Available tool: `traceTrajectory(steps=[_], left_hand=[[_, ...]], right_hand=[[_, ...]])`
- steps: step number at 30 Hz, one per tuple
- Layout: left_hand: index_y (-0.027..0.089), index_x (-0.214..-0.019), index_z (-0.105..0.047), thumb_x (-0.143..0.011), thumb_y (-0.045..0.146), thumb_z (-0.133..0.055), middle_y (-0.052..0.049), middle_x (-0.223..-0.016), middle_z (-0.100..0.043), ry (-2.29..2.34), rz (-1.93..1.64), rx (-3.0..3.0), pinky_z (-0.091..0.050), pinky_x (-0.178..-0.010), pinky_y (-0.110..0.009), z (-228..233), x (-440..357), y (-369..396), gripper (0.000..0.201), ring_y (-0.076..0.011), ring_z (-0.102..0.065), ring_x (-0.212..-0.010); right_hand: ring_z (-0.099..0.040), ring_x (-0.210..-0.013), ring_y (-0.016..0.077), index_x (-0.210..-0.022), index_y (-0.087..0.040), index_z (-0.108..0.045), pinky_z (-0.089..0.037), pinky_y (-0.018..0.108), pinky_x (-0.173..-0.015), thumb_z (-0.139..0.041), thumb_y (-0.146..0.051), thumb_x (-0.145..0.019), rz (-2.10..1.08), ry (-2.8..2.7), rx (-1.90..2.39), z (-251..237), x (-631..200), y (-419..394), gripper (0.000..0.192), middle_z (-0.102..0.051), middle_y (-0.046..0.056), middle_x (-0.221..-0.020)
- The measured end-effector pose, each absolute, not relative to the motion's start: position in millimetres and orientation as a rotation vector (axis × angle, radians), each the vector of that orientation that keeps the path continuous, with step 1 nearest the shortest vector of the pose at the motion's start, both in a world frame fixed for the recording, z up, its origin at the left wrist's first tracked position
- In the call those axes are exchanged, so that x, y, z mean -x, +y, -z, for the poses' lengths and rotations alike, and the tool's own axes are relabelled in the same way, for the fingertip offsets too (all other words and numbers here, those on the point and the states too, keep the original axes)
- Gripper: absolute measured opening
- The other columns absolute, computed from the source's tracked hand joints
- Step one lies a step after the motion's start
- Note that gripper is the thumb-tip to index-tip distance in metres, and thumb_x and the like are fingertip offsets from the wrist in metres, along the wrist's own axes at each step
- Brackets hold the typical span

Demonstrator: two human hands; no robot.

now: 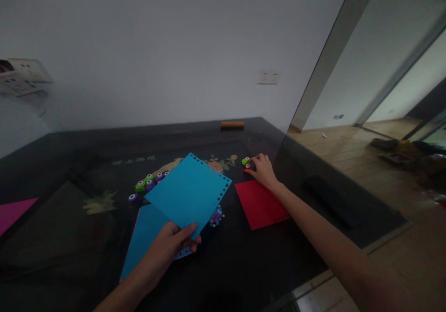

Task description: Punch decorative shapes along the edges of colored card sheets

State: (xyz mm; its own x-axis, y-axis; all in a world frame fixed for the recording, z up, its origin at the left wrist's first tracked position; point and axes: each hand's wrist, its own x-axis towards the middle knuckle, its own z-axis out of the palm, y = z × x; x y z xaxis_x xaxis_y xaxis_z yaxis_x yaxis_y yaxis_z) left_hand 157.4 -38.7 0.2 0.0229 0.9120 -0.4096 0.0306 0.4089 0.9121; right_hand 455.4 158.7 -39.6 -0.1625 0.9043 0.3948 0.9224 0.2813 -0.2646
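Note:
My left hand pinches a blue sheet of paper by its near corner and holds it above the table. Small shaped holes run along two of that sheet's edges. At the right, my right hand has its thumb and fingers closed about a small red craft punch. A green craft punch stands right beside it. Below my right forearm lies a red sheet of paper with holes along its near edge. Another blue sheet lies under my left hand, partly covered.
Several green and purple punches cluster left of the raised sheet, with a purple one apart. Paper confetti lies in a small pile. A pink sheet is far left, an orange-brown bar at the dark table's back edge.

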Motion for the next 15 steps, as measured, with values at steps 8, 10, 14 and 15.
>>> traceTrajectory(steps=[8, 10, 14, 15], left_hand=[[0.015, -0.06, -0.059, -0.068, 0.045, -0.069, -0.003, -0.058, -0.065, 1.353, -0.843, -0.925, -0.041, -0.056, -0.025, -6.1, -154.9, -36.0, 0.033, -0.0138, -0.055, -0.053], [0.015, -0.063, -0.06, -0.068, 0.044, -0.069, -0.004, -0.062, -0.067, 1.318, -0.852, -0.921, -0.042, -0.056, -0.025, -6.0, -152.7, -34.9, 0.031, -0.0141, -0.056, -0.054], [0.015, -0.062, -0.061, -0.072, 0.041, -0.067, -0.004, -0.061, -0.067, 1.319, -0.86, -0.952, -0.044, -0.059, -0.026, -3.1, -149.1, -33.7, 0.029, -0.015, -0.058, -0.056], [0.015, -0.062, -0.062, -0.072, 0.041, -0.067, -0.005, -0.061, -0.067, 1.325, -0.856, -0.962, -0.044, -0.059, -0.026, -2.5, -148.7, -33.6, 0.029, -0.0154, -0.058, -0.056]], right_hand=[[-0.036, -0.124, 0.0325, -0.135, -0.028, -0.041, -0.031, 0.051, -0.096, -0.058, -0.039, -0.081, -0.013, -2.245, 1.564, 53.5, -461.4, 180.1, 0.057, -0.039, 0.015, -0.137], [-0.035, -0.125, 0.0329, -0.134, -0.025, -0.043, -0.029, 0.054, -0.098, -0.054, -0.038, -0.083, -0.046, -2.274, 1.551, 57.4, -458.7, 185.4, 0.053, -0.039, 0.016, -0.137], [-0.032, -0.127, 0.0329, -0.131, -0.021, -0.046, -0.025, 0.055, -0.1, -0.052, -0.034, -0.084, -0.103, -2.289, 1.525, 59.7, -449.7, 192.6, 0.049, -0.042, 0.018, -0.136], [-0.033, -0.127, 0.0326, -0.13, -0.02, -0.047, -0.025, 0.055, -0.101, -0.052, -0.033, -0.084, -0.118, -2.289, 1.514, 58.9, -447.1, 193.6, 0.048, -0.043, 0.018, -0.135]])
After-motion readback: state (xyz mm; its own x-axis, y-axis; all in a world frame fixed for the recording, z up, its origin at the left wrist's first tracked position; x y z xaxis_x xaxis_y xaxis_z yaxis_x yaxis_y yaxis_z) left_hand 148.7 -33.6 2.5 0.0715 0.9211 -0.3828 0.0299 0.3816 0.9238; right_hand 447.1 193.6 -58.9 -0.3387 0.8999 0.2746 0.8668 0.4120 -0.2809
